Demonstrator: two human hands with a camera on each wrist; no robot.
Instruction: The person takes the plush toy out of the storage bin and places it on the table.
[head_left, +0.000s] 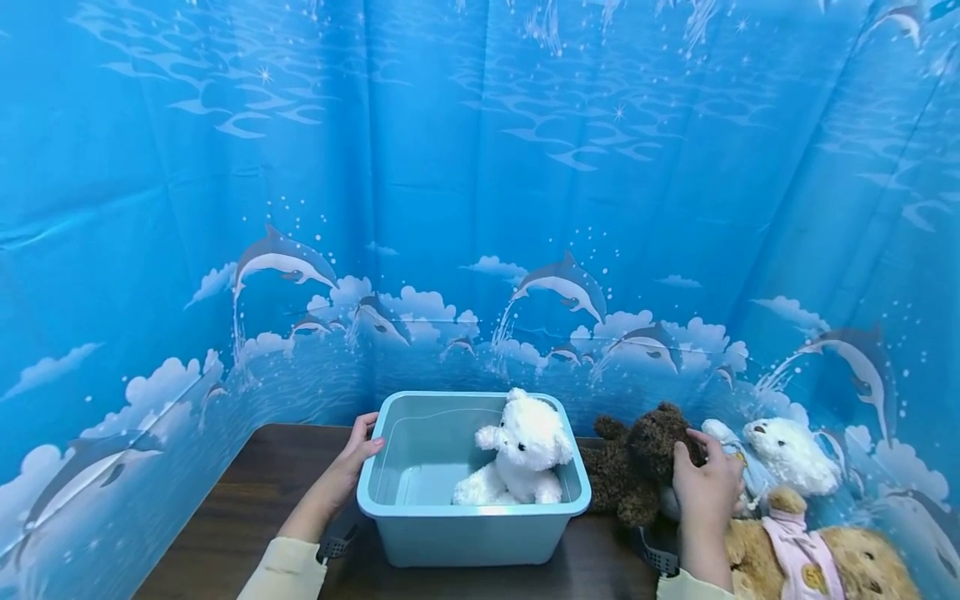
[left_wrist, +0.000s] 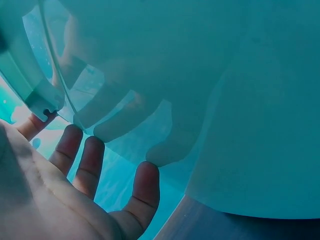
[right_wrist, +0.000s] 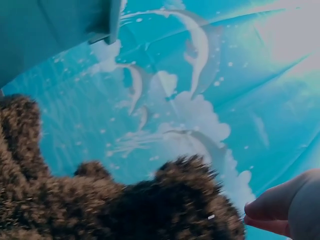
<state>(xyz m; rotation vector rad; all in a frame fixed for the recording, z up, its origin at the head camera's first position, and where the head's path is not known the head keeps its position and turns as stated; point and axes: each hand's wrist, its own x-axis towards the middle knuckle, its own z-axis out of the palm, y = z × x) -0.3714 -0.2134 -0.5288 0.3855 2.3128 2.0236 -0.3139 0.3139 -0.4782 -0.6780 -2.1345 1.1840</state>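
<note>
A light blue plastic bin stands on the table with a fluffy white teddy bear sitting in its right half. My left hand holds the bin's left side, the thumb over the rim. In the left wrist view several fingertips touch the outer wall. Right of the bin lies a dark brown teddy bear, and my right hand holds it at the head, thumb and forefinger on the fur. The other fingers' hold is hidden. The right wrist view shows the brown fur beside two fingertips.
To the right lie a white plush toy in pale blue clothing and a tan teddy bear with a pink scarf. A dark wooden table is underneath. Behind hangs a blue dolphin-print curtain.
</note>
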